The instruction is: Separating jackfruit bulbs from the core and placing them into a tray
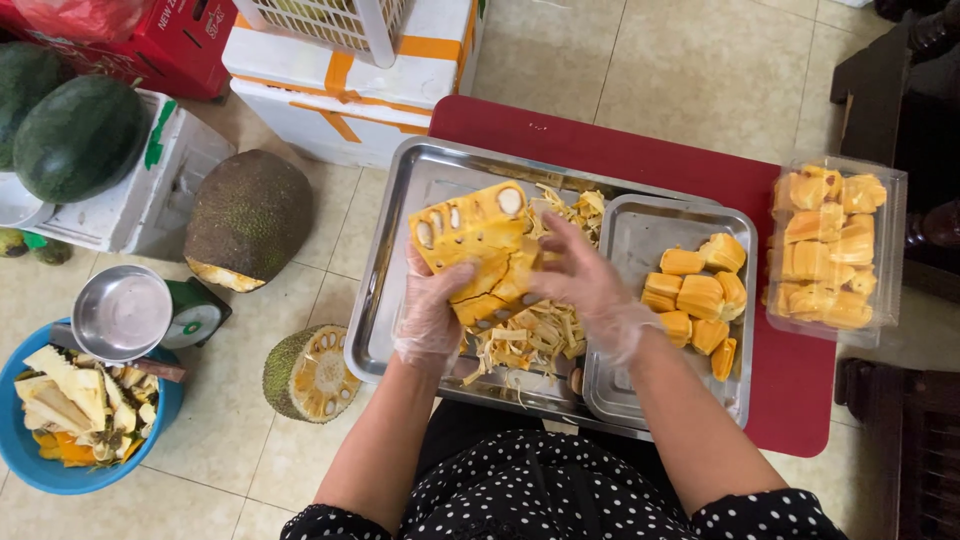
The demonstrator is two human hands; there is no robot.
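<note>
1. a person in a black polka-dot top works a slab of jackfruit (478, 250) over a large steel tray (400, 250), both hands in thin clear gloves.
2. the left hand (432, 315) has its grip closed around the slab's lower left edge, holding it up off the tray; the right hand (580, 285) has its fingers curled onto the slab's right side, pressed against the yellow flesh.
3. pale stringy fibres (525, 335) lie heaped in the large tray under and just beside the slab.
4. a smaller steel tray (625, 240) sits inside the big one at the right, holding loose orange jackfruit pods (700, 295).
5. the trays rest on a red tabletop (800, 390); near its right edge a clear plastic box (838, 250) is packed with more pods.
6. on the tiled floor to the left lie a cut jackfruit half (310, 372), a larger rough-skinned jackfruit piece (248, 218), a scale with a steel pan (125, 312), and a blue basin (30, 460) of rind and scraps.
7. two dark green watermelons (80, 135) rest on a white foam box (160, 190); a second, tape-bound foam box (340, 100) stands behind the trays.
8. the right hand hides part of the slab; the right forearm crosses the smaller tray's near corner; the far watermelon is cut off by the frame.
</note>
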